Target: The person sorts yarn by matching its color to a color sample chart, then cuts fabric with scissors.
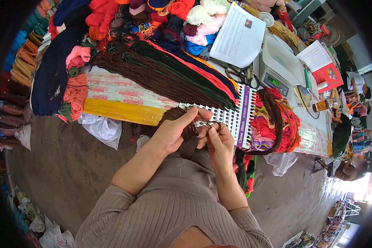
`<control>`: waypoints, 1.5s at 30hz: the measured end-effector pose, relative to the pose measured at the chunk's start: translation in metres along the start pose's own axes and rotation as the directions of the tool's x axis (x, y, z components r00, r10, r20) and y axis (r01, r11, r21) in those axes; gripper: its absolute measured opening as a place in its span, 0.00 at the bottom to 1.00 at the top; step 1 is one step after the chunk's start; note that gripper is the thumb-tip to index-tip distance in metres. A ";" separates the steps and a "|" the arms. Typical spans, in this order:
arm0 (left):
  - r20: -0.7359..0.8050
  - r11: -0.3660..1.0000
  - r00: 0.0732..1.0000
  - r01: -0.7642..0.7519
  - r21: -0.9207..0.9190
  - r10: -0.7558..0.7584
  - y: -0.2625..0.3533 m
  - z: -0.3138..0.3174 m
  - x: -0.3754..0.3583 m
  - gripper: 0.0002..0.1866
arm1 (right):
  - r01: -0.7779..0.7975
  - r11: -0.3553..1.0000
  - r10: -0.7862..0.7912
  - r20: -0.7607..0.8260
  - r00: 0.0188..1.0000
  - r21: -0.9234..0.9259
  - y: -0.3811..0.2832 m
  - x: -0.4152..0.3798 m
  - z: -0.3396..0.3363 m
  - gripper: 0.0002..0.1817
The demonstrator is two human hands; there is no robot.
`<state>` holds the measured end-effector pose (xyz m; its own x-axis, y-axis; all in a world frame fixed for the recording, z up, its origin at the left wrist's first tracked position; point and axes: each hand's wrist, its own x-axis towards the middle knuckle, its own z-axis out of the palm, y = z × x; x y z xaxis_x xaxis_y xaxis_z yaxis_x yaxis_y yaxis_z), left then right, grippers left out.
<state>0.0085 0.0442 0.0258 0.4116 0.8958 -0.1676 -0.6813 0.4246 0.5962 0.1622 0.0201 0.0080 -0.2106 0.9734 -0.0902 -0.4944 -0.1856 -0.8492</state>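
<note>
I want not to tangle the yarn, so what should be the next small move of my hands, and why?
Perhaps draw the right hand slightly away, keeping the left hand steady on the brown yarn. The right thumb and fingers pinch thin strands that look loose and crossed, while the thicker bunch lies at the left hand, so a gentle pull may straighten them.

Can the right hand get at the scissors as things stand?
Probably yes, once the right hand lets go of the brown yarn: the scissors lie past the card, handles uncovered, seemingly within reach.
</note>
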 end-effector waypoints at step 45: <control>-0.136 0.947 0.970 -0.155 0.282 0.200 -0.003 -0.002 -0.002 0.16 | -0.151 0.976 0.160 0.045 0.986 -0.160 -0.003 -0.007 -0.001 0.10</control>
<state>0.0083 0.0415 0.0224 0.1813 0.9719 -0.1503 -0.5387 0.2260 0.8117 0.1663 0.0137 0.0107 -0.3248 0.9241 -0.2016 -0.3158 -0.3069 -0.8978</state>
